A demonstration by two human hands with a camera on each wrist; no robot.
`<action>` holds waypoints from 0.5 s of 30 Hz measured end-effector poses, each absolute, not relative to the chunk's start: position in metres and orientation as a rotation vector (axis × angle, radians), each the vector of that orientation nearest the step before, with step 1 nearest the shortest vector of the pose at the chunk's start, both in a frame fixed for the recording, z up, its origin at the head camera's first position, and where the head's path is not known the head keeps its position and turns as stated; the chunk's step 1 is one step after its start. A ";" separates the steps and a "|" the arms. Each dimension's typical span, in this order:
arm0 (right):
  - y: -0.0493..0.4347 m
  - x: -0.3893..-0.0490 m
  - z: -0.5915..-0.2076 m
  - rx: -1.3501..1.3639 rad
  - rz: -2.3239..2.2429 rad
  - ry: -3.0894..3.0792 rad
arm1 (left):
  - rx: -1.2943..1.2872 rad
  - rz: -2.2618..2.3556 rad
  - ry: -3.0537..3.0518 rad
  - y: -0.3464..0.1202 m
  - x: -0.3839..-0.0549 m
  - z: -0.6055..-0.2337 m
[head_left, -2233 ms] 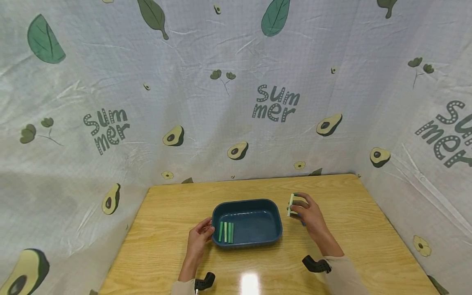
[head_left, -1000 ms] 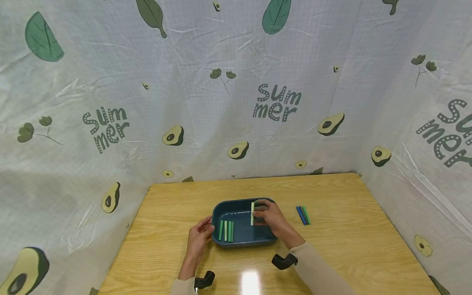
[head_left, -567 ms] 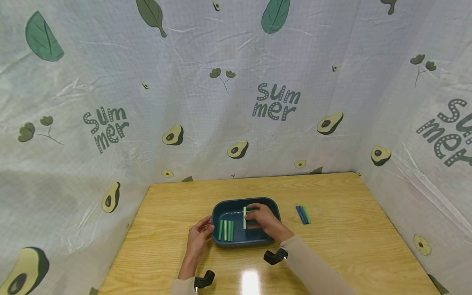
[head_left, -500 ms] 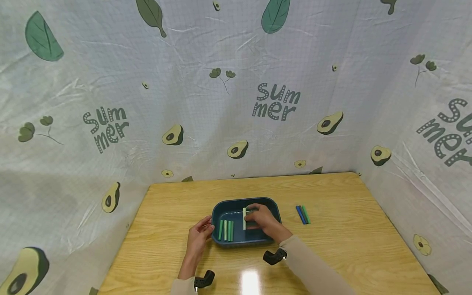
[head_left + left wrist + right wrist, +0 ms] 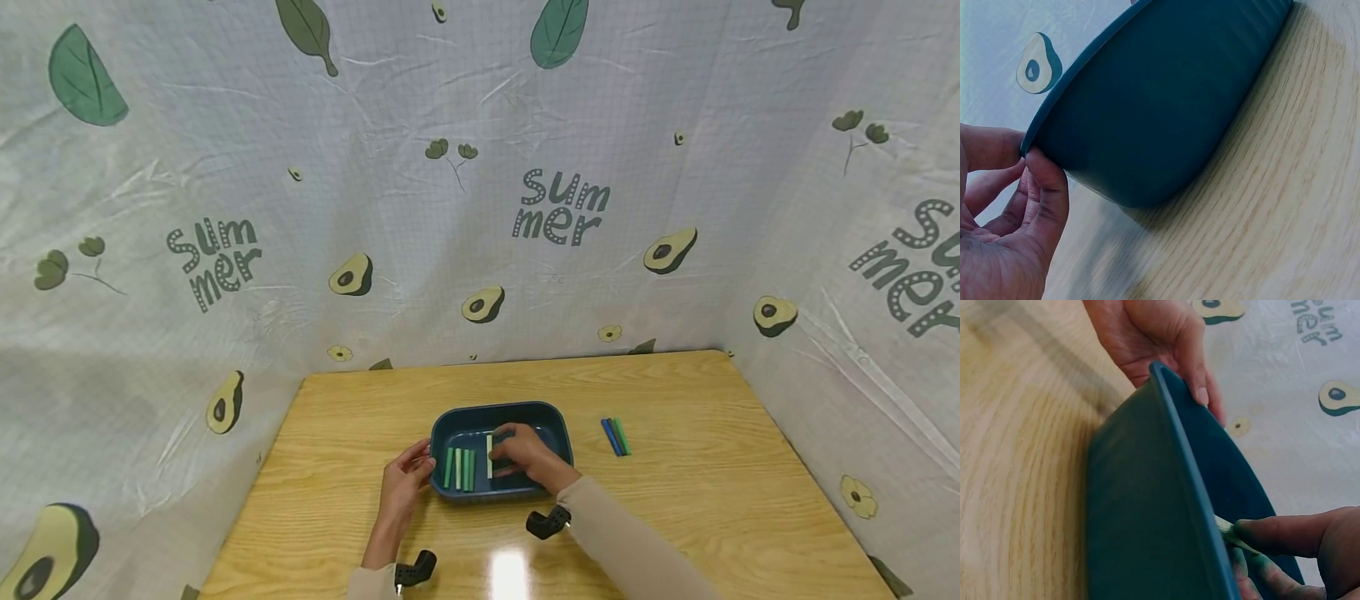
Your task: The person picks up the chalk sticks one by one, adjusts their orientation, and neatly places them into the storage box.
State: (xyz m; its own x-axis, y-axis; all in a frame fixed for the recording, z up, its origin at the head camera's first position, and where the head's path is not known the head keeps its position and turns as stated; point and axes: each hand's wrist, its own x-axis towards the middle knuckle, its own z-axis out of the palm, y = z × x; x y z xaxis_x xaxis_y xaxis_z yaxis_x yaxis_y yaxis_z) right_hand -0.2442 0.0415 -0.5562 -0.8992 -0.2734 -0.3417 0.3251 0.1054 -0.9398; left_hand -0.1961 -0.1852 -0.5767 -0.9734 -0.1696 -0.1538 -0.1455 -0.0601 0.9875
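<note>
A dark blue rectangular tray (image 5: 501, 407) with rounded corners stands on the table. My left hand (image 5: 401, 483) pinches its left rim; in the left wrist view the thumb and fingertips (image 5: 1047, 169) meet on that edge. My right hand (image 5: 528, 454) reaches inside, pinching a pale yellow chalk stick (image 5: 490, 458) low over the tray's floor. Colour stains mark the right fingertips (image 5: 1254, 531) in the right wrist view, where the tray wall partly hides the chalk. To the left of it, several green and pale chalk sticks (image 5: 466, 471) lie side by side in a row.
Right of the tray, a blue chalk stick (image 5: 611, 437), a dark one and a green one (image 5: 623, 436) lie together on the wooden table (image 5: 690, 433). A patterned white sheet (image 5: 420, 217) surrounds the table's back and sides.
My right hand has carried the pale yellow chalk from the table's right side into the tray, then left and lower toward the row. My left hand has stayed at the rim.
</note>
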 end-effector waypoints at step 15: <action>0.035 -0.242 -0.562 0.089 -1.786 1.979 | 0.362 -2.250 -2.131 -0.185 -0.196 -0.578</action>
State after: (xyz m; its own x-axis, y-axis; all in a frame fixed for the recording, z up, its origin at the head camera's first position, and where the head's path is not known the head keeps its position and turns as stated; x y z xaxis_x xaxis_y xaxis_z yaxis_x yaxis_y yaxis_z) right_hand -0.2417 0.0348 -0.5621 -0.8874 -0.2591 -0.3812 0.3527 0.1508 -0.9235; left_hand -0.1962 -0.1849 -0.5779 -0.9729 -0.1736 -0.1526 -0.1430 -0.0669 0.9875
